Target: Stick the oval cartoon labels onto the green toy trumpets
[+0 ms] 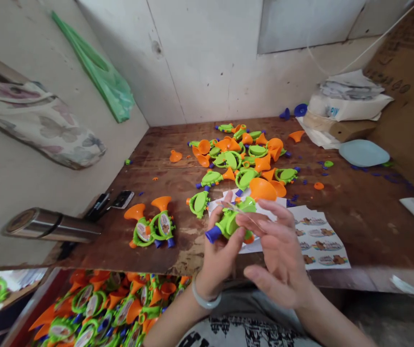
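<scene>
L hand (218, 250) grips green toy trumpet (233, 219); R hand (279, 243) at its 3 o'clock, fingers half-open, pinching sticker (236, 209) onto it.

Toy trumpet (235, 216) green, orange bell, blue mouthpiece; table (359, 207) brown.

brown wooden table (366, 212) with toy trumpets (243, 159), sticker sheet (319, 238)

Toy trumpet pile (243, 156) sits mid-table toward the back edge; two finished trumpets (152, 224) lie front-left, sticker sheet (319, 238) front-right, paper stack (348, 103) at the back-right corner
</scene>
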{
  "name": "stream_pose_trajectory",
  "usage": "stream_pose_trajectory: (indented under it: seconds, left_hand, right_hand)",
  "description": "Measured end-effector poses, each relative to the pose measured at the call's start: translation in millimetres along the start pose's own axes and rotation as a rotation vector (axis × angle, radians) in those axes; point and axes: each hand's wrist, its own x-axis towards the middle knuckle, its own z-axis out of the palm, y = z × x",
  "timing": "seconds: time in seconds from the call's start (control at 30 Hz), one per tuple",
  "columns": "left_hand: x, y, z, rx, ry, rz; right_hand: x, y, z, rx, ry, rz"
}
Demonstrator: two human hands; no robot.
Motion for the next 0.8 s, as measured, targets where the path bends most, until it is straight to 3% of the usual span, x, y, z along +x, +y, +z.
stream_pose_trajectory:
  seconds: [0.13,0.3,0.8]
  left_hand:
    - [3,-2,0.1,-0.195,0.037,-0.030]
    - [0,-1,0.9,-0.273,-0.112,0.032]
    - [0,2,3.5,-0.263,-0.131,0.026]
  right_hand:
    - [8,0,-5,0.156,0.165,0.099]
    - [13,6,-9,0.177,0.226,0.318]
    - [14,0,-4,0.039,0.210,0.297]
